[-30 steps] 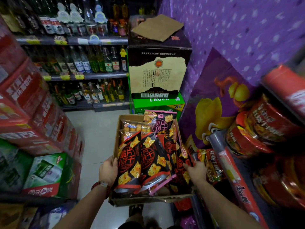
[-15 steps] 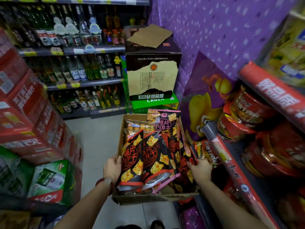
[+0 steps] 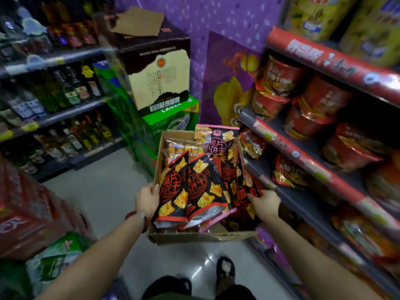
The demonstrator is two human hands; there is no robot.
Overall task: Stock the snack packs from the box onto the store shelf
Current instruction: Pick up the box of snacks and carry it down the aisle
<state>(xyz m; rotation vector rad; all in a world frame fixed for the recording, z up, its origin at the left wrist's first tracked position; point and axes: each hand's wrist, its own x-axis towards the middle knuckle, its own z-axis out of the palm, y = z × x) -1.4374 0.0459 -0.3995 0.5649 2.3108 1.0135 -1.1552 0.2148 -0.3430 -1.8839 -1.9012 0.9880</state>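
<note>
Head view, left hand (image 3: 147,200) gripping box (image 3: 194,237) edge, right hand (image 3: 265,204) fingers hidden among snack packs (image 3: 201,189), grip unclear

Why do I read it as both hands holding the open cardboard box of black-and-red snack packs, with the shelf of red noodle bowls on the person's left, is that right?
Not quite: the shelf of red noodle bowls is on the person's right, as the head view shows. Both hands, left hand and right hand, do hold the cardboard box of snack packs.
</note>
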